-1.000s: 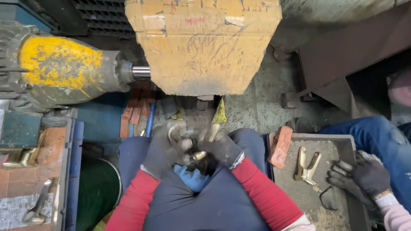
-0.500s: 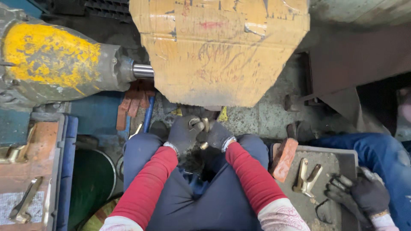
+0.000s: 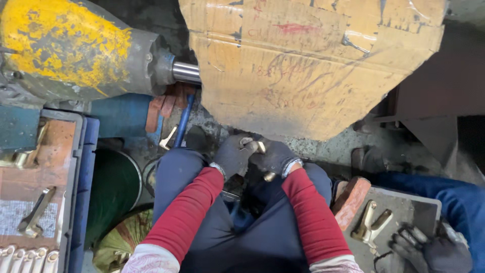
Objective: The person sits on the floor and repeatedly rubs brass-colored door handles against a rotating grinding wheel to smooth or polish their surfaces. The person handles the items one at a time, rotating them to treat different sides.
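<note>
Both my hands wear dark gloves and red sleeves. My left hand (image 3: 233, 153) and my right hand (image 3: 275, 156) together grip a small brass-coloured metal part (image 3: 258, 147) between my knees, right under the lower edge of a large cardboard guard (image 3: 313, 65). A brass end of the part pokes out below my right hand. A steel shaft (image 3: 186, 72) runs from a yellow and grey motor (image 3: 65, 48) into the cardboard guard. What lies behind the cardboard is hidden.
A blue tray (image 3: 81, 167) at left holds metal handles (image 3: 35, 212). At right a grey tray (image 3: 404, 207) holds brass parts (image 3: 371, 222), with another person's gloved hand (image 3: 429, 250) on it. A reddish block (image 3: 351, 199) leans beside my right knee.
My hands have moved forward with the brass part, from over my lap to just under the cardboard's edge. The view has come closer to the machine.
</note>
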